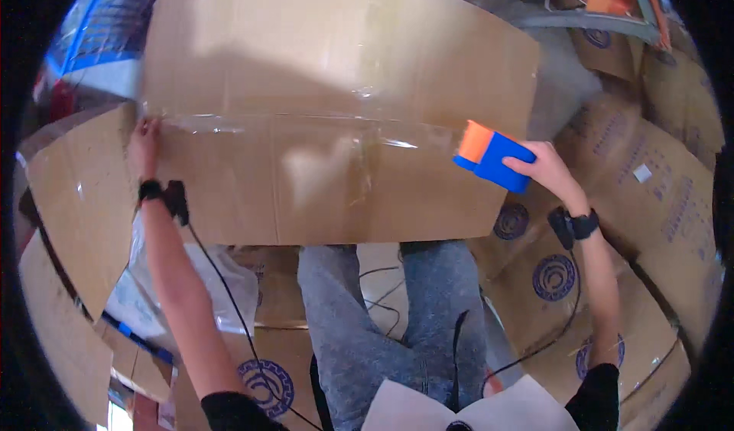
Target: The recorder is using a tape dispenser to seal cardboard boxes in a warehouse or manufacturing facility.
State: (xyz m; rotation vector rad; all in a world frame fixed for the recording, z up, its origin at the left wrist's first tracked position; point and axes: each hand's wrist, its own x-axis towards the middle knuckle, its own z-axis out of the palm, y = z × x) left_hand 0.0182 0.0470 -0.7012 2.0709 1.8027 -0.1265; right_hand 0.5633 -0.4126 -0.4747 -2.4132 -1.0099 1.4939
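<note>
A large brown cardboard box (336, 64) fills the upper middle of the view, its top flaps closed. A strip of clear tape (306, 125) runs across the seam from left to right. My left hand (144, 144) presses flat on the tape's left end at the box's left edge. My right hand (547, 167) grips a blue and orange tape dispenser (493, 156) at the box's right edge, where the tape strip ends. Both wrists wear black bands with cables.
Flattened and stacked cardboard boxes (650, 194) with blue round prints lie to the right and below. A loose cardboard flap (76, 194) hangs at the left. Clear plastic bags (222, 278) sit by my left leg. My legs in grey jeans (367, 316) stand below the box.
</note>
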